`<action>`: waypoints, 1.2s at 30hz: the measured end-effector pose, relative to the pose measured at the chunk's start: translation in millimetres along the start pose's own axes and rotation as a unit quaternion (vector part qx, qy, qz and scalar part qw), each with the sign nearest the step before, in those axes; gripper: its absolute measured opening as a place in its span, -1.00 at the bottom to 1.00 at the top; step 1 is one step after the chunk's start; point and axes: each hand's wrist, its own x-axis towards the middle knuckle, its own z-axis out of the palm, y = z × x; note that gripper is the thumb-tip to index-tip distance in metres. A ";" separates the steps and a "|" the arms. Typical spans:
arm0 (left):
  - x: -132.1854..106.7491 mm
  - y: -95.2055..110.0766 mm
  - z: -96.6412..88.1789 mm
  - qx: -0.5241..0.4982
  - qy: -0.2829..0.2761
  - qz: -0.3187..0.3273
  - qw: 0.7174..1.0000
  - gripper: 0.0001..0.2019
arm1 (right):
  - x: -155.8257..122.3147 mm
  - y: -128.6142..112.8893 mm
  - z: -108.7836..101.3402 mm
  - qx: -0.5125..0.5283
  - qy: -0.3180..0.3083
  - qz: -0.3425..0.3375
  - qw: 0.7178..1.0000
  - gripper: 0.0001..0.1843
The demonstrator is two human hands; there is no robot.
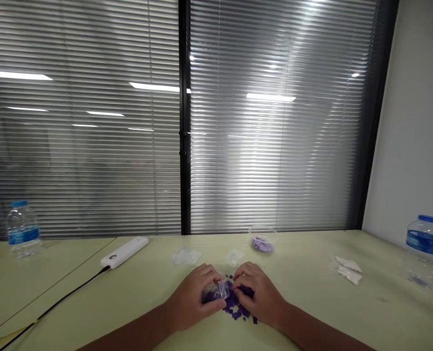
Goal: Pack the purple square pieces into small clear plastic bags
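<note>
A pile of small purple pieces [240, 310] lies on the pale green table [304, 302] just in front of me. Both hands rest over it. My left hand [194, 298] and my right hand [258, 292] pinch a small clear plastic bag [223, 288] between them, fingers curled. A few purple bits are scattered at the near edge of the pile.
A clear cup [263, 239] with pale purple pieces stands behind. Two small clear bags [185, 255] [235, 257] lie nearby, white packets [348, 269] at the right. A white power bank [124, 252] with black cable lies left. Water bottles [22, 228] [425, 243] stand at both sides.
</note>
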 end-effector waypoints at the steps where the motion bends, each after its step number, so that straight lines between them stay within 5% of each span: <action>1: -0.1 -0.1 0.0 0.001 -0.001 0.002 1.000 -0.71 | 0.4 0.0 -0.9 0.006 0.008 0.001 1.000 -0.81; 8: -0.9 -4.3 2.1 0.011 -0.014 0.007 1.000 -0.69 | 1.8 -4.9 -0.4 0.068 0.067 0.041 0.995 -0.85; 24: -1.2 1.1 -0.7 0.007 -0.029 0.011 0.999 -0.70 | 0.0 2.8 9.6 0.086 0.042 0.095 0.991 -0.81; 36: -0.2 1.3 -0.1 0.007 -0.028 0.005 1.000 -0.69 | 0.8 -7.7 5.8 0.043 0.006 0.012 0.999 -0.83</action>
